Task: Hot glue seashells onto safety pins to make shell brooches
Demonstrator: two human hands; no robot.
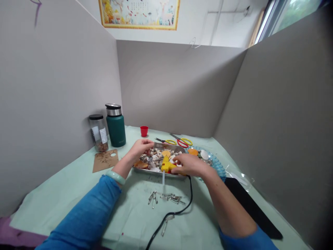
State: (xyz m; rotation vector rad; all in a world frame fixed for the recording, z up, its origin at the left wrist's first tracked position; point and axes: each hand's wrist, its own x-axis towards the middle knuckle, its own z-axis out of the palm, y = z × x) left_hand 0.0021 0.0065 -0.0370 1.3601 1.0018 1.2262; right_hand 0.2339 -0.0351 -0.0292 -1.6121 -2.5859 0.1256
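Note:
My left hand [142,149] lies over the left rim of a metal tray [156,172], its fingers curled in at the far left corner. What those fingers pinch, if anything, is hidden. Small shells [154,159] fill the tray. My right hand [189,164] is closed on a yellow hot glue gun [166,166] above the tray's front right part. A pale glue stick [163,177] pokes out of the gun toward me, and a black cord [191,194] runs down across the table. Several metal safety pins [174,198] lie in front of the tray.
A blue scalloped plate [220,168] with shells stands right of the tray. Scissors [182,141] and a red cup [144,131] are behind. At left stand a green bottle [116,128], a jar [98,133] and a cardboard piece [104,161]. Grey partitions [177,86] surround the table.

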